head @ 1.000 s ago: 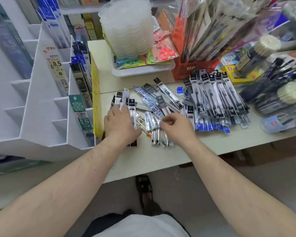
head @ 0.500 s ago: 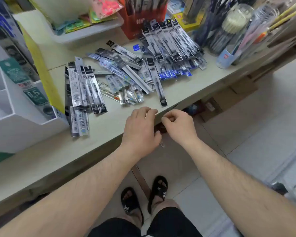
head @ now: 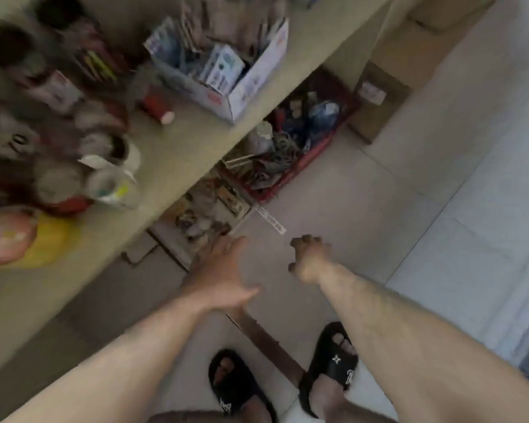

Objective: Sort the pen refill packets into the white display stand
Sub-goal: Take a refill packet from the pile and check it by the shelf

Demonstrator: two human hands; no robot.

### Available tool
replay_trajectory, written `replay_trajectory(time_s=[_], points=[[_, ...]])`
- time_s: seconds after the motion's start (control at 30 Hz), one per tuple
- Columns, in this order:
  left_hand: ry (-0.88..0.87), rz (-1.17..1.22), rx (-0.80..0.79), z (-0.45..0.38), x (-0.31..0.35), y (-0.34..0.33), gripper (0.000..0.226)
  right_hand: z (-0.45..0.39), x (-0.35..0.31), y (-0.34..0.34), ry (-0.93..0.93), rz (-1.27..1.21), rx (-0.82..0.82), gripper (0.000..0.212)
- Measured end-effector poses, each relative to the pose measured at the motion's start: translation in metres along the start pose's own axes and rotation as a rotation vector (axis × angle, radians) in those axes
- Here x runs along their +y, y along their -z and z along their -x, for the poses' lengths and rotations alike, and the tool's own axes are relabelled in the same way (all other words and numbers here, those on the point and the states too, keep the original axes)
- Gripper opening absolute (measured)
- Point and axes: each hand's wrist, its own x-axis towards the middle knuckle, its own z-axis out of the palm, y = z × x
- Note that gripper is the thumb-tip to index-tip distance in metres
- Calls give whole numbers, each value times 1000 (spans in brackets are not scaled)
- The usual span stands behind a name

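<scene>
Reaching down toward the tiled floor (head: 394, 215) with both bare arms, seen from above. Holds the left hand (head: 223, 270) open, with the fingers straight and spread and the thumb out to the right, touching nothing. Shows the right hand (head: 309, 257) a little to the right of it, with the fingers curled in toward the palm; perhaps pinches something small, but cannot tell this through the blur.

Finds one pen refill packet (head: 270, 219) lying flat on the floor, a thin pale strip just beyond both hands, between them and a little farther. Lies slanted, with its far end beside a shallow cardboard tray (head: 208, 215) of small goods that sits under the table edge. Touches neither hand.

Shows the beige table (head: 180, 154) running from near left to far right. Carries on it a white open box (head: 257, 83) with carded goods standing inside, and, more to the left, blurred cups (head: 110, 178) and a yellow bag (head: 49, 239). Keeps under the table edge a red basket (head: 318, 148) full of mixed items, right of the tray. Stands farther right a brown carton (head: 379, 99) on the floor.

Shows near the bottom two feet in black sandals (head: 333, 361), on the tiles between the arms.
</scene>
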Motion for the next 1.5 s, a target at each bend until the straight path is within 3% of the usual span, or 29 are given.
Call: replay_trajectory(time_s=[0.33,0.6,0.73,0.83,0.93,1.07,1.13,1.2,1.3,1.37,1.43,1.5], points=[[16,18,97,-179,-38,-120,85,-202,25,-144,24,47,40,62],[26,44,68,-233,-71,-159,81,-294,12,-173,6,28,-4,74],[33,31,67,-245,-79,-162,80,-300,5,-188,40,70,156,79],[20,13,55,-242,-74,-157,78,-289,7,-193,20,81,175,70],[14,-2,46,-232,-66,-149,74,-272,16,-178,-22,43,182,44],[4,-7,7,-203,-46,-133,68,-226,39,-152,-149,-323,171,21],[2,33,-14,-183,-30,-120,66,-190,52,-131,-164,-494,159,27],[22,123,3,-159,-13,-106,66,-147,56,-105,-148,-630,155,30],[104,367,50,-114,19,-80,70,-72,50,-64,-112,-1035,174,13],[184,562,76,-79,45,-59,68,-12,44,-32,-42,-1263,153,19],[191,742,105,-43,69,-36,55,50,37,0,68,-1335,123,20],[108,875,174,-6,87,-9,25,107,29,34,173,-1332,83,20]])
